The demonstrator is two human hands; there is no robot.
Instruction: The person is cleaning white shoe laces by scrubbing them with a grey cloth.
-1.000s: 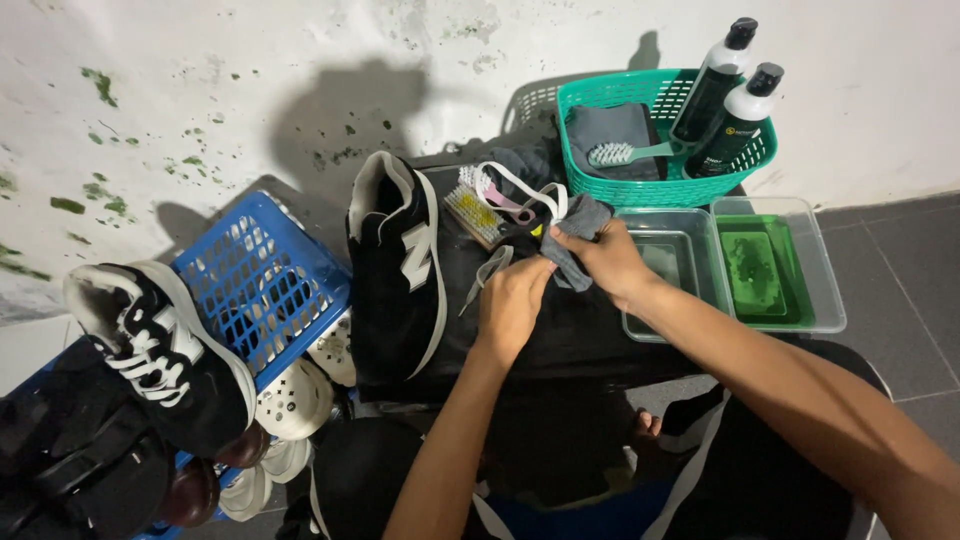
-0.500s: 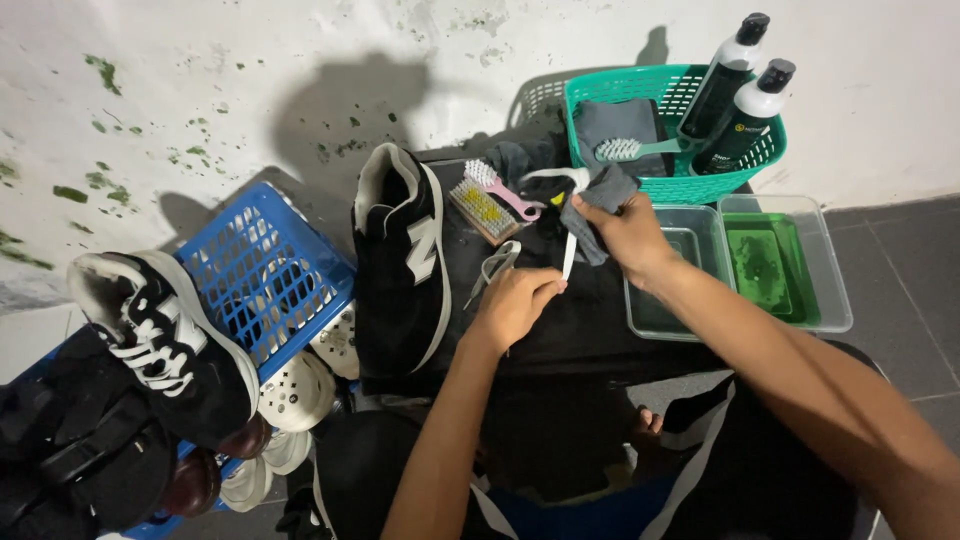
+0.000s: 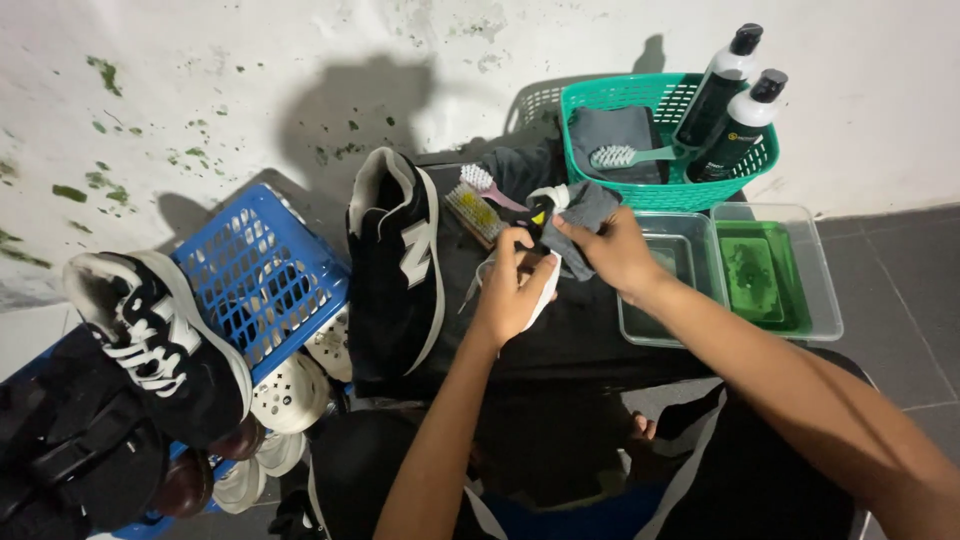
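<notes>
Both hands are sitting lower on the black work surface [image 3: 590,345] than a moment ago — they are now closer together. From the head camera, the left hand [image 3: 515,290] is curling its fingers around a white shoe tongue [image 3: 545,290], pinching it. The right hand [image 3: 612,250] is closing on a grey cloth [image 3: 585,208] — forearm stretching in from the lower right. Just beside them, the black sneaker [image 3: 395,270] is lying on its side.

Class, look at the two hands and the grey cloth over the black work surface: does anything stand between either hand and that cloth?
Nothing visible does. The right hand already grips the grey cloth, and the left hand sits just beside it, holding a white piece. The black shoe and the small brush lie off to the left.
</notes>
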